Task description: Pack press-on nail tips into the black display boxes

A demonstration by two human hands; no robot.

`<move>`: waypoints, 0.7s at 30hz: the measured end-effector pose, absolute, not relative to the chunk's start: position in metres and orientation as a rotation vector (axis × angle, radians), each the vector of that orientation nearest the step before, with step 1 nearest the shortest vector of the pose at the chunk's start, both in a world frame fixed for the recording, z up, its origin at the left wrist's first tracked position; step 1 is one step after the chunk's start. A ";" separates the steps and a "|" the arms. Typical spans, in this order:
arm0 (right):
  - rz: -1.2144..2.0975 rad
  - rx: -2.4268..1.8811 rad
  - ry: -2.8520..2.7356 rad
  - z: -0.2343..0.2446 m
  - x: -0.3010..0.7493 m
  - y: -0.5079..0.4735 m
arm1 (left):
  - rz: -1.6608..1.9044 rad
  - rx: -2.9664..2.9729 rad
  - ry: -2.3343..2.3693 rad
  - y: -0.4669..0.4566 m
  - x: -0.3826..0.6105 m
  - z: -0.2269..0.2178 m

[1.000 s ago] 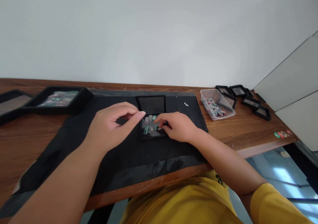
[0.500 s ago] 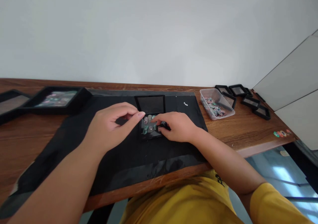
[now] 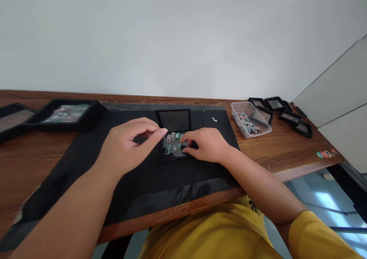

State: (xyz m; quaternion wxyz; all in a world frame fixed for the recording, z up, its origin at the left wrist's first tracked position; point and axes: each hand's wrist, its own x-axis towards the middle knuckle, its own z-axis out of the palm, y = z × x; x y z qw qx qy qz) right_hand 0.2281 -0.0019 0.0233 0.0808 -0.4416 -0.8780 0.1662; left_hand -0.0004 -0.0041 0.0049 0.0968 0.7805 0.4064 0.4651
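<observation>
A small black hinged case (image 3: 175,120) lies opened on the black mat, its dark lid tipped back. In its near half are several glossy press-on nails (image 3: 168,149), green and pinkish, set out in rows. My right hand (image 3: 208,145) reaches in from the right, fingers apart, with its fingertips at the nails on that side; some are hidden beneath it. Beside the case's left edge hovers my left hand (image 3: 130,144), thumb and forefinger pressed together. Whatever that pinch holds, if anything, is too small to make out.
On the right stands a clear plastic tub (image 3: 249,121) of small packets, with several black framed cases (image 3: 289,116) behind it. A larger black case (image 3: 69,115) with nails sits at the left. White scraps (image 3: 214,119) lie on the mat (image 3: 137,197).
My right hand's fingers have drawn back slightly to the right, uncovering more green nails in the upper row. My left hand stays nearly still.
</observation>
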 end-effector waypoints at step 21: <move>0.517 -1.443 -2.465 0.019 0.213 -0.011 | 1.378 2.314 1.205 -0.004 -0.001 0.005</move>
